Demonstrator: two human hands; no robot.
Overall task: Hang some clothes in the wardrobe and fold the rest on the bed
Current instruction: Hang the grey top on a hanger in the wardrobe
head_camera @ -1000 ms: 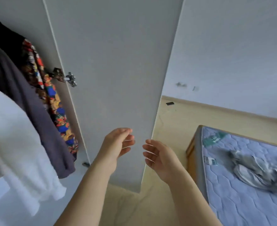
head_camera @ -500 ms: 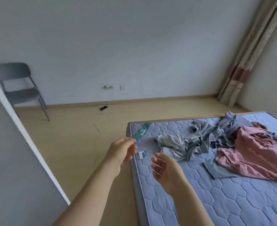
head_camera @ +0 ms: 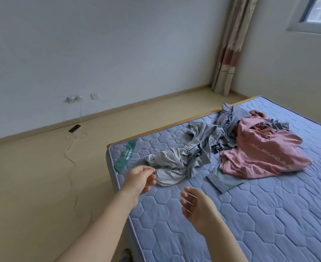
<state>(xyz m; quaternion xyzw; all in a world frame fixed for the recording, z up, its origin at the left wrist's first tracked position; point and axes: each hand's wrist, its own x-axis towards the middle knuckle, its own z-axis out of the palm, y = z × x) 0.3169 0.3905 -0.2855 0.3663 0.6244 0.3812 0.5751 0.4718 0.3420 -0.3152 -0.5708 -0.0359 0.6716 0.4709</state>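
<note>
A bare blue quilted mattress (head_camera: 250,214) fills the right half of the view. On it lies a crumpled grey garment (head_camera: 182,157), more grey clothes (head_camera: 225,118) behind it, and a pink shirt (head_camera: 265,152) with white lettering to the right. A grey-blue piece (head_camera: 224,178) pokes out from under the pink shirt. My left hand (head_camera: 138,179) hovers over the mattress corner, fingers loosely curled, just left of the crumpled grey garment and holding nothing. Lower down, my right hand (head_camera: 197,210) is held over the mattress, palm up, fingers relaxed and empty. The wardrobe is out of view.
Beige floor (head_camera: 42,176) stretches left of the bed. A dark phone (head_camera: 74,128) lies there on a white cable running to a wall socket (head_camera: 73,98). A curtain (head_camera: 229,46) hangs in the far corner beside a window (head_camera: 320,12).
The view has swung from the wardrobe door and hanging clothes round to the bed. Both empty hands now reach over the mattress corner, closer to the grey garment.
</note>
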